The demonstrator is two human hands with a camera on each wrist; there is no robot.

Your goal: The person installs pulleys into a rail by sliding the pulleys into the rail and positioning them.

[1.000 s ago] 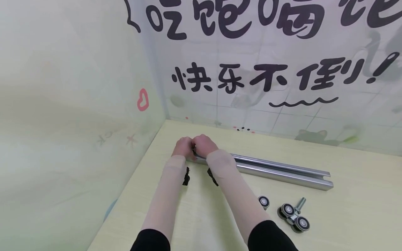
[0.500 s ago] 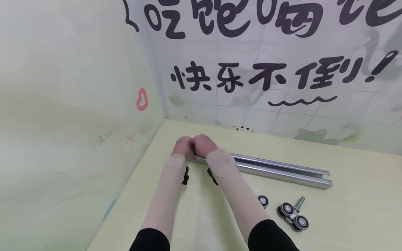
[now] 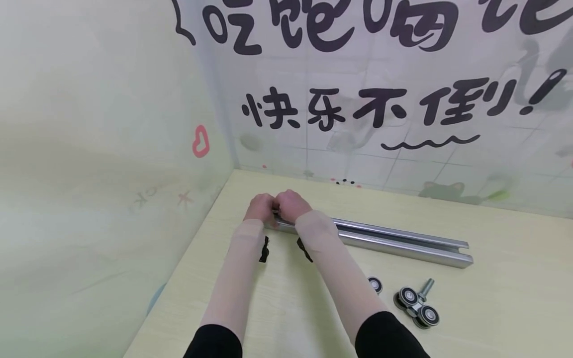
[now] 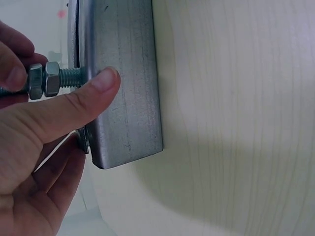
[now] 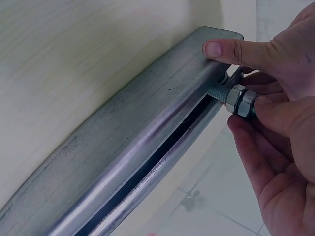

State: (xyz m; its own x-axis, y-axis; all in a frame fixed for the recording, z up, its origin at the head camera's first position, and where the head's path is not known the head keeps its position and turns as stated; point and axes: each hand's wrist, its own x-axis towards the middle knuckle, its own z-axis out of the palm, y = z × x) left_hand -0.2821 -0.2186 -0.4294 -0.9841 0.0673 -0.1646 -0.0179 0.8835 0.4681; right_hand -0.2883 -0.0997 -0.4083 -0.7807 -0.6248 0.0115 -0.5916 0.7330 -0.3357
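Note:
A grey metal channel rail (image 3: pixel 403 246) lies on the table, slotted side up, its left end under both hands. My left hand (image 3: pixel 259 208) grips that end, thumb (image 4: pixel 98 91) flat on the rail's side wall and fingers round the far side. From the slot near the end sticks a threaded bolt (image 5: pixel 218 91) bearing two hex nuts (image 5: pixel 241 98). The thumb and index finger of my right hand (image 3: pixel 292 206) pinch the bolt's outer end, right beside the nuts. Whatever the bolt joins inside the rail is hidden.
Nearer me on the table lies a roller trolley (image 3: pixel 416 307) with black-and-silver wheels and an upright bolt. Another roller wheel (image 3: pixel 375 284) is partly hidden by the right forearm. A printed sheet (image 3: pixel 367 149) stands behind the table, a pale one (image 3: pixel 112 174) at the left.
The head view has shifted very slightly. Both hands stay at the left end of the rail, and the rail and roller trolley keep their places.

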